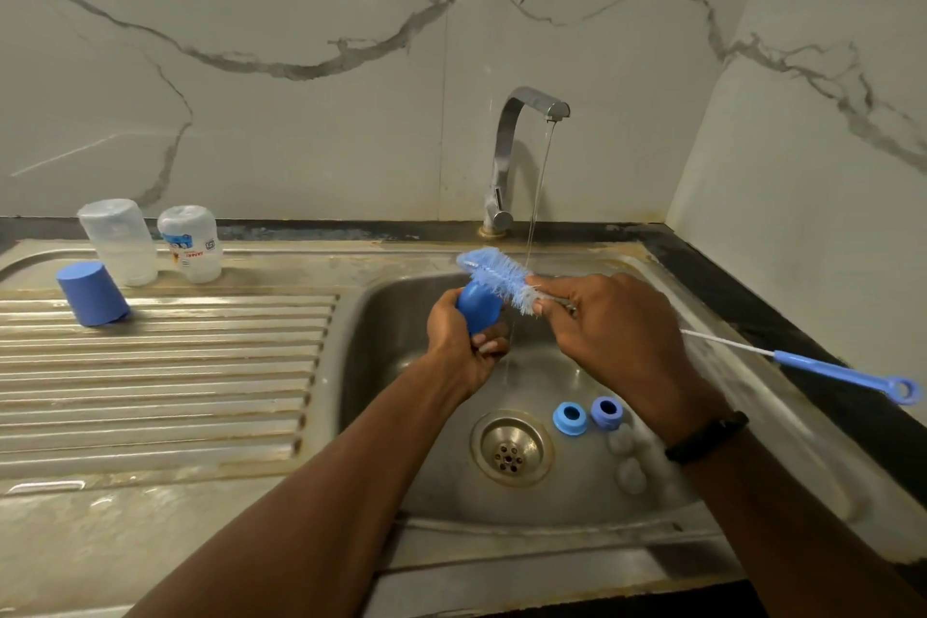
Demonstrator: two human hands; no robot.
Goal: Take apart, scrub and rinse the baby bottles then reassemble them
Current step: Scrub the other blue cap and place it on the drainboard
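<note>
Grip-wise, a blue cap (pixel 479 305) is being clasped by the left hand (pixel 464 341); the brush (pixel 499 277), pinched near its bristles by the right hand (pixel 614 331), is being angled up-left just above it.

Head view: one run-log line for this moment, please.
step: scrubbing cap | left hand: grips blue cap | right hand: holds bottle brush | tap: running

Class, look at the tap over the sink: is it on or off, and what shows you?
On. A thin stream of water falls from the tap spout into the sink, passing between the hands.
</note>
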